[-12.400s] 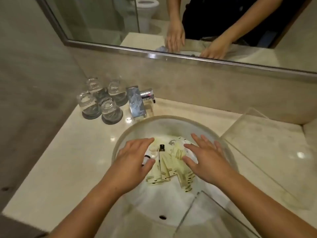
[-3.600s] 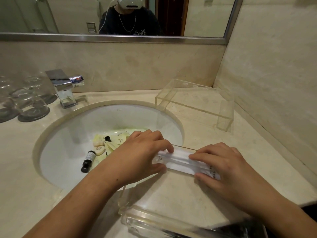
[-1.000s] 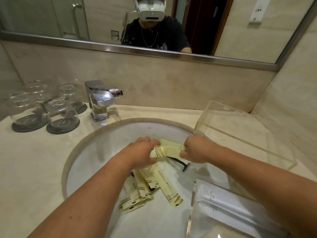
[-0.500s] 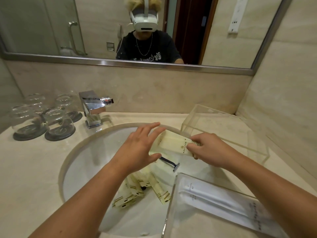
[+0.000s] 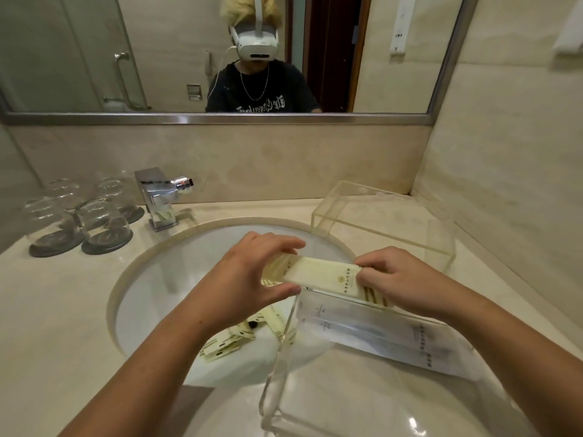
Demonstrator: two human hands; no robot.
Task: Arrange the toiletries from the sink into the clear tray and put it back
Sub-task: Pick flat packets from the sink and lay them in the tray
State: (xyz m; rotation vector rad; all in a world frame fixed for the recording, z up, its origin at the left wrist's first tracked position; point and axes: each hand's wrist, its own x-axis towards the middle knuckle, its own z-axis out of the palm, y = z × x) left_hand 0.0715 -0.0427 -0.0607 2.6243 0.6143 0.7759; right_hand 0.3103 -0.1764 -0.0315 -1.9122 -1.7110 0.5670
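Since half a second ago you have carried the pale yellow packet [image 5: 318, 274] from above the sink toward the clear tray [image 5: 277, 354], and it now sits over the tray's far left corner instead of out over the basin. The dark razor that lay beneath it then is hidden behind your hands.

In the head view, your left hand [image 5: 252, 279] pinches the packet's left end, thumb under it and fingers curled over the top. Your right hand [image 5: 400, 279] grips the right end, fingers folded down over the striped edge. Both hands are closed on the same packet, which spans the gap between them and lies roughly level, its printed logo facing up.

Just below your right hand, the tray rests on the counter [image 5: 63, 310] with its left wall overhanging the sink [image 5: 176, 266]. Inside it, under your right wrist, lies a long clear sachet [image 5: 378, 332] with small print, set at a slant along the far side.

Under your left forearm, more yellow packets [image 5: 227, 342] remain in the basin in a loose pile, with a small black cap [image 5: 252, 324] showing among them.

Beyond your right hand stands a second clear acrylic box [image 5: 385, 222], turned open side down near the corner of the wall. Beyond your left hand is the chrome faucet [image 5: 157, 197], and further left of it four upturned glasses [image 5: 79, 216] on dark coasters. The mirror [image 5: 220, 58] above shows you in a dark shirt, wearing a white headset.
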